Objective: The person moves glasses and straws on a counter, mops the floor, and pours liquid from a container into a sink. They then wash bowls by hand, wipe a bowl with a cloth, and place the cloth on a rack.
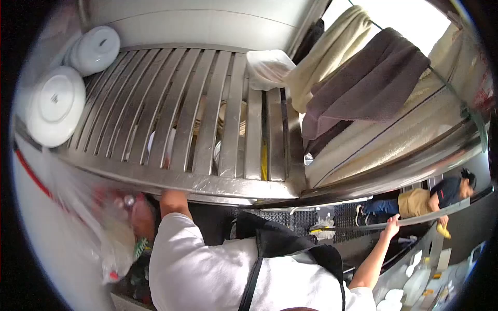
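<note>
Head view: the left hand (168,149) reaches beneath a slatted stainless-steel rack (207,184), glimpsed only through the gaps; whether its fingers are spread or pinching something, I cannot tell. The right hand (392,226), out to the side, touches a long metal edge (430,216); its exact grip is too small to tell. Beside the rack, a clear plastic bag (115,246) hangs with red and pale items inside, too blurred to identify. Under the slats sit round stacked dishes (232,115). On top, white plates (56,106) lie bottoms up at one end, and a white plastic tub (270,65) stands at the other, next to draped towels (368,80); its contents are unclear. Farther off, a co-worker (415,201) bends near a counter with white containers (417,285).
</note>
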`<state>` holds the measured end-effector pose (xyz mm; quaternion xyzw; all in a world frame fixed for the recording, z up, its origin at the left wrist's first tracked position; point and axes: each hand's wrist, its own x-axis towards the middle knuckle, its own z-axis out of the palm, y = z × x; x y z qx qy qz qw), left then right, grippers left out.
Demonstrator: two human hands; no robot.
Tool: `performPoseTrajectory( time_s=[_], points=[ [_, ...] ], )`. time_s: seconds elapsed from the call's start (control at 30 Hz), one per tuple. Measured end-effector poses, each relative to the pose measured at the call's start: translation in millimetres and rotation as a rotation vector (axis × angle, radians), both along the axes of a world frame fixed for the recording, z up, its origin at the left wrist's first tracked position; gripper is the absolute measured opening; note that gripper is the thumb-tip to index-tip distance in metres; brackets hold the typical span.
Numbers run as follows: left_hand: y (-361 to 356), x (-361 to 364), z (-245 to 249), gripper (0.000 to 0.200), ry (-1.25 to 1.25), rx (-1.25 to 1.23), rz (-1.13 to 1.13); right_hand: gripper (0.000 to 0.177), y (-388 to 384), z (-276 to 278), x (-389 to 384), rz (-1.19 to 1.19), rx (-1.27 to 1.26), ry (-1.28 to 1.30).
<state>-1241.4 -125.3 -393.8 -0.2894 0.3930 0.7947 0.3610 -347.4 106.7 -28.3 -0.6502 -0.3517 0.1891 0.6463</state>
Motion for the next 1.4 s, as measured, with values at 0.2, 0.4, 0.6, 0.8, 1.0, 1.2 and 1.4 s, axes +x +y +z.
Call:
performPoseTrajectory(
  time_s=[0.2,0.4,0.6,0.8,1.0,1.2,1.4],
  points=[
    [-29,3,-11,0.042,-0.05,-0.038,0.015,0.021,-29,-8,8,0.013,-0.037,-0.01],
    [-39,-11,-1,0.041,-0.067,0.049,-0.057,0.029,-36,-12,33,-0.065,-0.1,0.005],
    [-71,-8,12,0.041,-0.183,0.373,-0.418,0.033,-27,-3,46,-0.058,-0.12,-0.022],
    [-89,94,138,0.049,0.107,-0.247,-1.134,0.032,2,-6,54,0.038,-0.058,0.018],
    [-76,160,156,0.052,0.126,-0.35,-1.574,0.03,14,-6,59,0.074,-0.197,-0.1],
    [-23,207,138,0.061,0.092,-0.39,-1.756,0.041,-3,4,46,-0.146,-0.193,-0.048],
    [-3,244,78,0.05,0.303,-0.504,-2.101,0.031,-39,18,48,-0.193,-0.154,-0.008]
  ],
)
